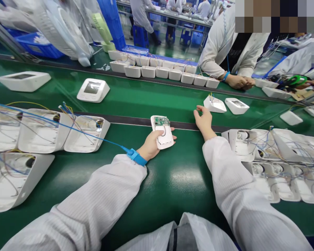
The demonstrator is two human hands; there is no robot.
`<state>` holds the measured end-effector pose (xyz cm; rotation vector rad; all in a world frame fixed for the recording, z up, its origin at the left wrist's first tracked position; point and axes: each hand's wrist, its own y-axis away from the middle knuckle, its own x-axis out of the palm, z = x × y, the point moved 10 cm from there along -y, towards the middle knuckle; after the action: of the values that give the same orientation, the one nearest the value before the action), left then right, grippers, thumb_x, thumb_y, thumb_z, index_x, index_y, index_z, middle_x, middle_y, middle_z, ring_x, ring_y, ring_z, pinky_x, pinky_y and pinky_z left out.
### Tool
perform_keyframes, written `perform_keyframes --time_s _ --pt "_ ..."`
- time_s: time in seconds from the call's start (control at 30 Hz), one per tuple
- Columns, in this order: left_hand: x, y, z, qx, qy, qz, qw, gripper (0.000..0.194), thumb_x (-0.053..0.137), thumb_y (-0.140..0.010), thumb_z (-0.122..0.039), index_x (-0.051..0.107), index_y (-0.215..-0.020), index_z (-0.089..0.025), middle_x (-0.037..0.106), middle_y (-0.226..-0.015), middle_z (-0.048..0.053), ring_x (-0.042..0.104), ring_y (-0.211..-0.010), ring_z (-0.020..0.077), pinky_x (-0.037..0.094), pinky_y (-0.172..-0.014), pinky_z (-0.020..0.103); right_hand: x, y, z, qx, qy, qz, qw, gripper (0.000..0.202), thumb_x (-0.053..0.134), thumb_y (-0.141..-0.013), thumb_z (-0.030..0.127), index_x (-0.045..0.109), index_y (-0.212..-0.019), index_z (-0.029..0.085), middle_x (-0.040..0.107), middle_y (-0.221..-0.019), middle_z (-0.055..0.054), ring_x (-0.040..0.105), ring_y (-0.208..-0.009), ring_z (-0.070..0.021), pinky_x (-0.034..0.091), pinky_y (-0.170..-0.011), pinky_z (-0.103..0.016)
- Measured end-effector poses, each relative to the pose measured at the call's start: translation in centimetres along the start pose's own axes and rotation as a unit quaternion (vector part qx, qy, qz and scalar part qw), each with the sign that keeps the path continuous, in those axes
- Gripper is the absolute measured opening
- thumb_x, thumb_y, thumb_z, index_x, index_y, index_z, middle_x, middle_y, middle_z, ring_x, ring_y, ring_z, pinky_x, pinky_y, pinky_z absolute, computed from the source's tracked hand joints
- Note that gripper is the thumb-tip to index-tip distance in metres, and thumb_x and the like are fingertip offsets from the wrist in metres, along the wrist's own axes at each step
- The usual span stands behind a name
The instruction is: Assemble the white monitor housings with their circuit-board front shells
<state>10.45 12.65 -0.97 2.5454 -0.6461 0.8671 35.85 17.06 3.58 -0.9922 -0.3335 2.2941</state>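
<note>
My left hand [151,143] grips a white plastic cover with a green circuit board [162,121], thumb across its inner face, in the middle of the view. A blue strap [136,156] with a cord circles that wrist. My right hand [203,120] is raised over the belt's near edge, its fingers apart and slightly bent, holding nothing. Just beyond it, a white housing [215,104] with wires sits on the green belt [136,96]. My right hand looks apart from that housing, which stands beside another white unit with a screen [237,105].
White housings with loose wires [86,134] stand to my left, and more wired housings [242,144] crowd the right. Units with screens [93,90] rest on the belt. Beyond it are a row of white shells [162,72], a fan [65,31] and a co-worker's clasped hands [238,82].
</note>
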Motion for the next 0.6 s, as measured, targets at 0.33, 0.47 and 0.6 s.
perform_keyframes --time_s 0.33,0.47,0.6 --pt "0.4 0.1 0.0 -0.002 -0.031 0.008 0.999 0.044 0.063 -0.076 -0.04 0.066 -0.11 -0.012 0.068 -0.119 0.015 0.07 -0.09 0.0278 0.06 -0.077 0.042 -0.2 -3.6 -6.9 0.173 0.072 0.026 0.982 0.067 0.058 -0.075 0.027 0.043 -0.139 0.012 0.071 -0.101 -0.01 0.063 -0.102 -0.0294 0.044 -0.097 -0.045" --pt "0.0 0.0 -0.5 0.025 -0.035 -0.005 0.999 0.046 0.063 -0.075 -0.041 0.065 -0.111 -0.012 0.064 -0.127 0.015 0.07 -0.092 0.0283 0.06 -0.078 0.043 -1.5 -1.9 -3.7 0.118 0.026 -0.031 0.992 0.042 0.05 -0.084 0.03 0.054 -0.121 0.01 0.072 -0.101 -0.014 0.063 -0.105 -0.0275 0.043 -0.097 -0.04" --pt "-2.2 -0.2 -3.1 0.143 -0.029 -0.077 0.986 0.043 0.063 -0.075 -0.043 0.064 -0.109 -0.016 0.065 -0.124 0.011 0.07 -0.09 0.0259 0.06 -0.076 0.04 -1.1 2.0 0.5 0.05 -0.076 -0.002 0.996 0.035 0.038 -0.094 0.049 0.058 -0.098 0.02 0.072 -0.091 -0.008 0.066 -0.089 -0.0227 0.046 -0.089 -0.037"
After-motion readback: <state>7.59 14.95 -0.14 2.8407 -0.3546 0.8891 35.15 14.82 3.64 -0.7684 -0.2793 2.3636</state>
